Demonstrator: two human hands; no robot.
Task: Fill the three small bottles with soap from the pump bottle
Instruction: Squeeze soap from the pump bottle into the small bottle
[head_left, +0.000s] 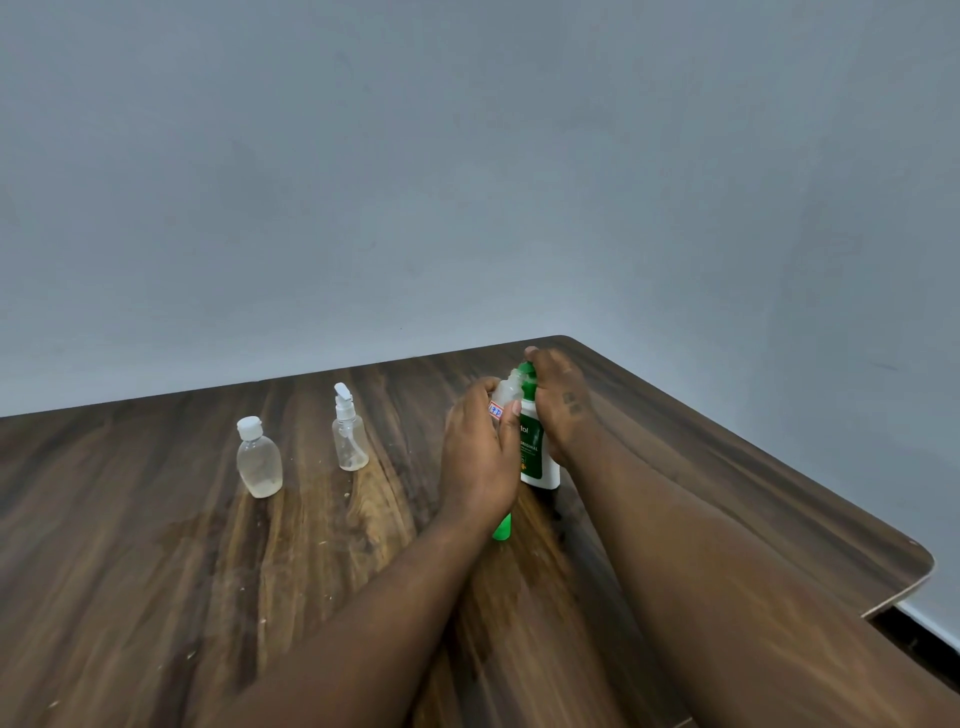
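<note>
Head | left hand (478, 452) grips small bottle (506, 395) | right hand (561, 405) clasps pump bottle (537, 457) marked "ORIGINAL"

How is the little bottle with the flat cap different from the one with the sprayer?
The flat-cap bottle is squat and rounded with a white cap; the spray bottle is slimmer with a nozzle top. The flat-cap bottle stands left of the spray bottle. Both are clear and upright.
</note>
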